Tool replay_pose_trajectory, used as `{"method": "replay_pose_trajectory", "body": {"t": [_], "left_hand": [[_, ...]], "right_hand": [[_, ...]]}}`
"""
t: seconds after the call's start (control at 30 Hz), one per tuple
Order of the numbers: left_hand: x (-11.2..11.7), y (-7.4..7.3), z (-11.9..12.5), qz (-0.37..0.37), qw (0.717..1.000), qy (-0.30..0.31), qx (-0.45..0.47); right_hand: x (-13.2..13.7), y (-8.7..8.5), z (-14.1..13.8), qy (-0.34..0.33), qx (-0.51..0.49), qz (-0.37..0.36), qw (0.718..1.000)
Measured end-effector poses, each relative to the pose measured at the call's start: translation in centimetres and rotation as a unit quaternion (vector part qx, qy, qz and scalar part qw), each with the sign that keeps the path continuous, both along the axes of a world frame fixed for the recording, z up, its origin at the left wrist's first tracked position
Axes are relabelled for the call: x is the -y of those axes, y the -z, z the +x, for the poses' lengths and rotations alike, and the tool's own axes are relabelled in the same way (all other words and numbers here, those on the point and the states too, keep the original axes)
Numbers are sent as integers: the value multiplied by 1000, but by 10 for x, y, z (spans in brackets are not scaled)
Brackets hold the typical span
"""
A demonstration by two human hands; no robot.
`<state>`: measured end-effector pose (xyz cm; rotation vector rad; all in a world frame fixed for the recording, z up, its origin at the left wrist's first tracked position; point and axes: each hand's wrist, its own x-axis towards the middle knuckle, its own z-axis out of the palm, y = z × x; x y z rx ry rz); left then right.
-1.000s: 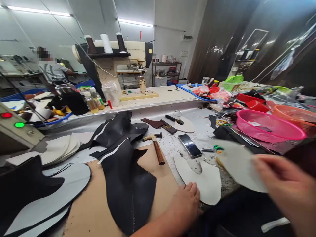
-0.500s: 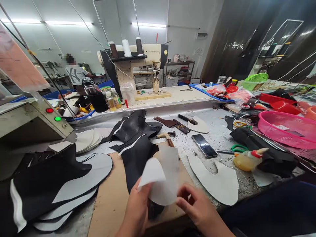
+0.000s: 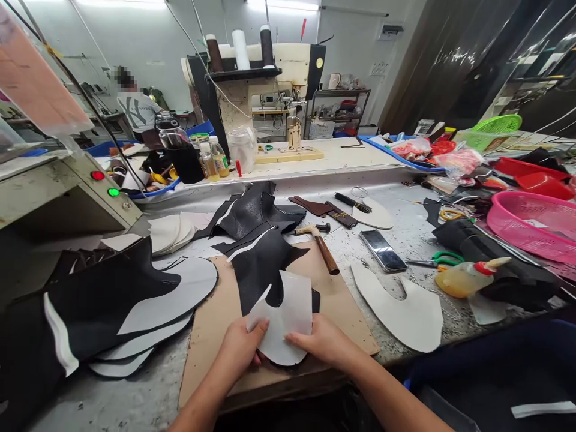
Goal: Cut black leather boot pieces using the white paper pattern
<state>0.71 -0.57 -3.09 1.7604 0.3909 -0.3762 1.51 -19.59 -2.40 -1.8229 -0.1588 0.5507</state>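
Note:
My left hand [image 3: 244,341] and my right hand [image 3: 320,341] pinch a white U-shaped lining piece [image 3: 285,327] from its two sides, thumbs on top. The piece lies over the lower end of a black leather upper piece [image 3: 258,273] with a white edge strip, and a dark rim shows below its curved edge. Under them is a tan board [image 3: 211,348]. A hammer [image 3: 324,247] with a wooden handle lies behind the right hand. Another white U-shaped piece [image 3: 407,315] rests on the bench to the right.
Stacked black uppers with white linings [image 3: 135,288] occupy the left. A phone [image 3: 382,250], green-handled scissors [image 3: 445,259], a glue bottle [image 3: 465,278] and a pink basket [image 3: 531,231] stand right. A sewing machine [image 3: 288,78] is behind; a person [image 3: 139,111] sits far left.
My right hand has moved from beside the white piece onto it and now grips its right side. The bent piece has been flattened over the black leather. The view has shifted slightly.

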Motion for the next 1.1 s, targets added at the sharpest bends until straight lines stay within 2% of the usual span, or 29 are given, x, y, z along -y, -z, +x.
{"method": "replay_pose_trajectory", "body": {"t": [0.13, 0.27, 0.63, 0.87, 1.1], "left_hand": [[-3, -5, -2, 18, 1000, 10, -11], [-5, -4, -1, 35, 999, 24, -13], [-59, -13, 50, 83, 992, 26, 90], [-57, -4, 55, 129, 986, 33, 96], [-55, -5, 63, 261, 951, 40, 163]], "right_hand": [[-5, -8, -4, -4, 48, -106, 993], [-9, -10, -5, 5, 80, -162, 984], [-11, 3, -12, -5, 98, -231, 968], [-13, -3, -15, -17, 83, -274, 958], [-17, -5, -16, -27, 91, -310, 946]]}}
